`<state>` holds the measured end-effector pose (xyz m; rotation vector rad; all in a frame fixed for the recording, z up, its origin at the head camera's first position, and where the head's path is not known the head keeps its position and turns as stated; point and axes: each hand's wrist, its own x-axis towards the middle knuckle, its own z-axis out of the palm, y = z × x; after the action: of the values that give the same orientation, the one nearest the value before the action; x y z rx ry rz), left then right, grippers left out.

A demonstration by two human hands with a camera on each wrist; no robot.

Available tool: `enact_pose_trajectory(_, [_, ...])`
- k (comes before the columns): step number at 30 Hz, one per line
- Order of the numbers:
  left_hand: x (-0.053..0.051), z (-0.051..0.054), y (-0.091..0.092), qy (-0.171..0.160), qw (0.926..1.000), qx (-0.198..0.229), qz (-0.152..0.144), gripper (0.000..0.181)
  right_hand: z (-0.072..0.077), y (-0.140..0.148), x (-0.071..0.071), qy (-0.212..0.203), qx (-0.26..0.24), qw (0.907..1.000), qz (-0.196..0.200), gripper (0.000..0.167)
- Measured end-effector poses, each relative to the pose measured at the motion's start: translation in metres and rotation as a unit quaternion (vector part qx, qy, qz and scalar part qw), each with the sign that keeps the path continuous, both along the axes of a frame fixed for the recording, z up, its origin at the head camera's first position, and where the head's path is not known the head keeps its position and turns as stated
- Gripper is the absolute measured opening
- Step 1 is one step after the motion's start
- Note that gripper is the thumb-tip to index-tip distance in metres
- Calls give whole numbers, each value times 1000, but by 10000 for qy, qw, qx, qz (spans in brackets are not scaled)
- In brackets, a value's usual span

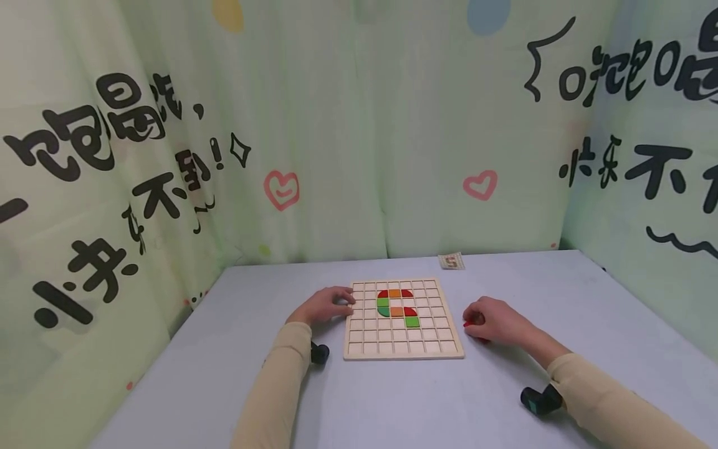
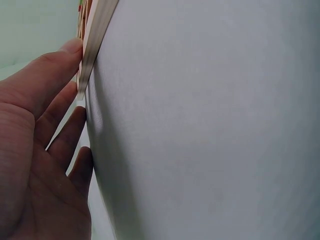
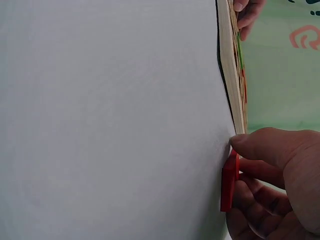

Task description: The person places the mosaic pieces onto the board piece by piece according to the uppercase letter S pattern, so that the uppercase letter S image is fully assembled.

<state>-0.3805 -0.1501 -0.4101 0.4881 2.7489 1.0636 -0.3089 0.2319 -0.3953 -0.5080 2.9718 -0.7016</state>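
Observation:
A square wooden grid board [image 1: 370, 347] lies flat on the table. Several red, orange and green tiles [image 1: 395, 293] sit in its cells, forming a bent line. At the board's left edge is my left hand [image 1: 324, 304]; its thumb [image 2: 72, 47] and index finger rest against the wooden side, the other fingers loosely extended. Right of the board, my right hand [image 1: 499, 321] holds a small red block [image 3: 228, 185] between thumb and fingers, close to the tabletop. The block's far side is hidden by the fingers.
A small printed card [image 1: 451, 261] lies near the table's back edge. The white-covered table [image 1: 392, 402] is bordered by a pale green curtain [image 1: 336, 125] with dark lettering. Black wrist cameras [image 1: 541, 400] are strapped to both forearms.

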Motion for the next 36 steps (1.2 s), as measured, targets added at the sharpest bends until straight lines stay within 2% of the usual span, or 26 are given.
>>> enact_pose_trajectory(9, [0, -1, 0, -70, 9999, -55, 56, 17, 5, -1, 1, -246, -30, 9996, 144, 27])
enact_pose_trajectory(29, [-2, -1, 0, 32, 9999, -138, -32, 18, 6, -2, 0, -286, -98, 9995, 98, 27])
enact_pose_trajectory(36, [-4, 0, 0, -21, 9998, -191, 11, 19, 10, 0, -2, -400, 50, 9989, 255, 33])
